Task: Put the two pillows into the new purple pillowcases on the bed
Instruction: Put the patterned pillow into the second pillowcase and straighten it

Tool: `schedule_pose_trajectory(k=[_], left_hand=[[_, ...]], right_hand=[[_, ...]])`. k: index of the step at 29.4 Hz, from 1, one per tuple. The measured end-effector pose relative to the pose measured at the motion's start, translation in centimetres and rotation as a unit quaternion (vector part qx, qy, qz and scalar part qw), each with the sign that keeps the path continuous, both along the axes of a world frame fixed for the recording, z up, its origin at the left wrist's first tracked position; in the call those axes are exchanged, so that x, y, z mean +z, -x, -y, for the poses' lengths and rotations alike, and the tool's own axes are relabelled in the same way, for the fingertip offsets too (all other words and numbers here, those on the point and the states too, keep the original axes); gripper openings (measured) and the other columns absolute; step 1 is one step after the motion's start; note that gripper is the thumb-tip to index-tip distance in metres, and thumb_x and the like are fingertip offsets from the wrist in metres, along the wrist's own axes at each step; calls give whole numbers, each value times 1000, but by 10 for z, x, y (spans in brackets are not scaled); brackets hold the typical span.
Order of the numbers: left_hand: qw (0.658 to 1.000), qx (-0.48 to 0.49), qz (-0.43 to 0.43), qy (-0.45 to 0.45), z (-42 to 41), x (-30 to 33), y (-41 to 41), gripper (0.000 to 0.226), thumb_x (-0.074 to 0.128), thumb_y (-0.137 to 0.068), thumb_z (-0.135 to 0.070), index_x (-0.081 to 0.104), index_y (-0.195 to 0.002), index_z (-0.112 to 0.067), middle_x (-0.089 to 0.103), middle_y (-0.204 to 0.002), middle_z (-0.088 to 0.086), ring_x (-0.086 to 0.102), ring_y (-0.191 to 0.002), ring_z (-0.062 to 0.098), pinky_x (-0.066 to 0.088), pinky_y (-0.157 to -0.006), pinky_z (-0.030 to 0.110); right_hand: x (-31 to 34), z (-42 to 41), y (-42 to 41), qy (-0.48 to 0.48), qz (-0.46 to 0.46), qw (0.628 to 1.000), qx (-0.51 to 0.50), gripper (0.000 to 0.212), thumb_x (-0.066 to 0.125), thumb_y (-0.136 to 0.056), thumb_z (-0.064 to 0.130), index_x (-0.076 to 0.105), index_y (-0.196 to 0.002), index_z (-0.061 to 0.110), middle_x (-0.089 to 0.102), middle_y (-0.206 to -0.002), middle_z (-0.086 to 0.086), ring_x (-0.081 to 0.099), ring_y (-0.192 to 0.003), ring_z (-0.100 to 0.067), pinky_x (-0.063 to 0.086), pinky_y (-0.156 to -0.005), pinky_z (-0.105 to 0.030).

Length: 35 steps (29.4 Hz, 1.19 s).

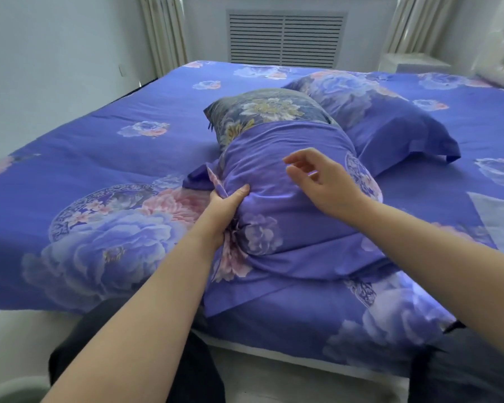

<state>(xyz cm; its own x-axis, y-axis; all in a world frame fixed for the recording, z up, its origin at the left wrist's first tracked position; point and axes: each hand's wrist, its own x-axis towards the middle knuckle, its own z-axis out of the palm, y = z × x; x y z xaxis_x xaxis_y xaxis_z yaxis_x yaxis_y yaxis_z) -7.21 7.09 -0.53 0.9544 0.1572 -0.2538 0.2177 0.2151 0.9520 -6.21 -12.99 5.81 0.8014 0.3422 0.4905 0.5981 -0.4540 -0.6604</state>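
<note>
Pillowcase (pixel 277 175) fabric is bunched in your left hand (pixel 226 206), whose fingers (pixel 240 191) curl round a fold at its left edge; your right hand (pixel 322 181) hovers over the case with its fingers loosely spread, holding nothing. That purple case covers the near half of a grey floral pillow (pixel 262 110), whose far end sticks out uncovered. Just beyond it to the right lies a second pillow (pixel 370 117), already in its purple case. Both rest on the bed (pixel 99 158), under a matching purple floral cover

Bed (pixel 99 158) with purple floral cover, half-cased pillow (pixel 262 112) and cased pillow (pixel 384 117) lying on it
</note>
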Motion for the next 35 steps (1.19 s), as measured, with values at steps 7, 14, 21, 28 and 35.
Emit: schedule_pose_trajectory(k=[7,14,21,28,35], left_hand=[[948,115,71,-289,17,-6,23,79,51,-93,-44,10,-148,-6,26,-150,15,31,-136,29,26,-111,35],[632,122,395,-656,23,-16,75,34,59,-90,-39,51,-74,-10,49,-74,5,45,-71,23,38,-65,35],[562,54,356,-745,30,-29,79,39,66,-77,-46,55,-93,-12,52,-107,7,46,-91,27,40,-76,37],[566,13,328,-756,35,-33,77,29,78,-72,-32,61,-84,-12,52,-107,9,45,-93,30,43,-77,42],[647,-39,279,-709,38,-24,82,27,81,-69,-21,58,-76,-8,54,-102,10,54,-84,34,51,-62,42]], right_hand=[[-52,107,25,237,162,954,-83,39,51,-87,52,60,-103,17,60,-105,2,56,-93,-13,52,-72,-33],[-67,120,27,370,183,909,-63,48,79,-68,43,57,-98,12,53,-125,-17,57,-106,-38,49,-88,-45],[-71,129,27,300,149,915,-223,31,79,-72,30,63,-82,6,58,-108,-17,59,-85,-40,50,-60,-44],[-82,126,31,434,110,881,-152,54,87,-45,15,57,-87,1,55,-113,-22,57,-90,-41,53,-52,-43],[-65,131,28,384,62,909,-146,12,60,-83,14,57,-94,11,49,-121,-11,56,-98,-36,45,-63,-38]])
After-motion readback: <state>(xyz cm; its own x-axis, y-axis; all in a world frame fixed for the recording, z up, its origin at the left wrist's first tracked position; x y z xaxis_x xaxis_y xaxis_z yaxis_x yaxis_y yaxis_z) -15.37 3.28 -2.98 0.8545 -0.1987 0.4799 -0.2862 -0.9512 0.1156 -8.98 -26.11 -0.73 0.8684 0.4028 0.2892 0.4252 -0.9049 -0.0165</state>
